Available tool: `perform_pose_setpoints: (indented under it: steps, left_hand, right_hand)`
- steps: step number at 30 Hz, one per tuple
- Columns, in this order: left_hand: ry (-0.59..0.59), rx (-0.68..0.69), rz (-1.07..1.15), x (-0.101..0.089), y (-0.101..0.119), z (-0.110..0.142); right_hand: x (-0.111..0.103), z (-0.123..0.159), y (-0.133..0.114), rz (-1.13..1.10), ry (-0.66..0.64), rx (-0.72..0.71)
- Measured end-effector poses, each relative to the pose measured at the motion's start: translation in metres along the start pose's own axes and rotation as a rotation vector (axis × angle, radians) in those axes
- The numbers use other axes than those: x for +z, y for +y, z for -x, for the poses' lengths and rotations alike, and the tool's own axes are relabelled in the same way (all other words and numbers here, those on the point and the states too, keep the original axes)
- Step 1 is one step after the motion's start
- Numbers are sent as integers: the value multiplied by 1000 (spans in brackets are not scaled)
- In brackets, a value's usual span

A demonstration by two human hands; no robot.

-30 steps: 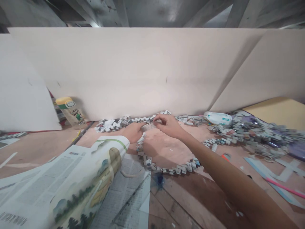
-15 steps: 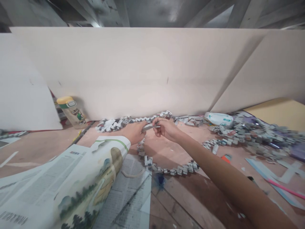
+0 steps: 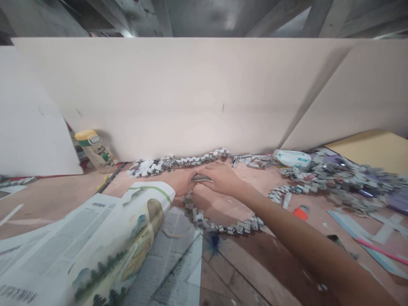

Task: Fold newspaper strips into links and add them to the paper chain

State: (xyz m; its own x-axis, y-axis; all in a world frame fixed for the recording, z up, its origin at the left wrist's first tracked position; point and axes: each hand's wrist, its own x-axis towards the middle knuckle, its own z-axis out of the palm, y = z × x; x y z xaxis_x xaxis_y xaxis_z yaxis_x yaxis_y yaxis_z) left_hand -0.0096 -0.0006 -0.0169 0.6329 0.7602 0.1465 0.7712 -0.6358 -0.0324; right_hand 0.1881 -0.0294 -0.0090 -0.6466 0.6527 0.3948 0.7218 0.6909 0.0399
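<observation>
Between my hands is a short folded paper strip (image 3: 201, 178), its middle bowed upward. My left hand (image 3: 185, 182) pinches the strip's left end, and my right hand (image 3: 221, 178) grips the right end. A sheet of printed paper (image 3: 121, 250) covers my left forearm like a sleeve. Just below the hands, a chain of folded newspaper links (image 3: 229, 228) curves across the pinkish tabletop. Another folded-paper chain (image 3: 178, 161) lies behind them along the foot of the white board.
A yellow-lidded bottle (image 3: 95, 151) stands at left against the white board (image 3: 197, 93). To the right are a wipes packet (image 3: 292, 159), a heap of paper links (image 3: 344, 182), an orange-handled tool (image 3: 300, 212) and a pink stick (image 3: 382, 251). Newspaper (image 3: 168, 259) lies in front.
My hands have come down a little and closer together. The strip, nearly straight before, is now bent into an arch. My right fingers have flattened over its end.
</observation>
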Motion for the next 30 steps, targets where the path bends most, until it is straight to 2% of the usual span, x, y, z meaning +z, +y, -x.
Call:
perform_pose_setpoints:
  steps: [3, 7, 13, 22, 25, 30]
  left_hand:
    - [-13, 35, 16, -2, 1, -1]
    - [-19, 66, 30, -4, -1, -1]
    - [-23, 64, 43, -4, -8, -3]
    - [4, 129, 253, -4, -8, -4]
    - [-1, 131, 390, -6, -4, -3]
    - [107, 67, 616, -6, 5, -2]
  right_hand:
    - [7, 0, 6, 12, -50, -18]
    - [11, 2, 14, 36, -98, 33]
    - [7, 2, 14, 10, -118, 45]
    - [-7, 2, 20, -236, -89, 6]
    - [-13, 2, 21, -407, -21, 70]
    - [-19, -3, 17, -796, 219, 363]
